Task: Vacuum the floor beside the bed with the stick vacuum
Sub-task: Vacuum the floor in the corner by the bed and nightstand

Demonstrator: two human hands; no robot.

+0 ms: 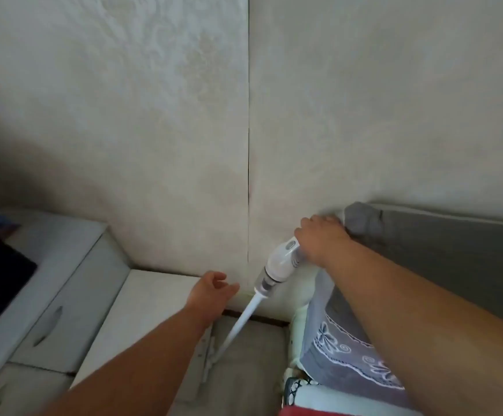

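Note:
A white stick vacuum [277,267] slants down from right to left, its thin tube [239,324] reaching the grey-beige floor [250,355] in the narrow gap beside the bed [343,349]. My right hand [319,240] is closed around the vacuum's handle at its upper end, close to the wall. My left hand [211,291] hovers over the gap with loosely curled, spread fingers and holds nothing. The floor head [211,360] is partly hidden behind my left forearm.
A white low cabinet [142,313] borders the gap on the left, with a drawer unit [64,298] beyond it. The bed's grey headboard [442,244] and a grey lace-patterned cover [340,352] lie to the right. A pale wall [184,130] closes the far end.

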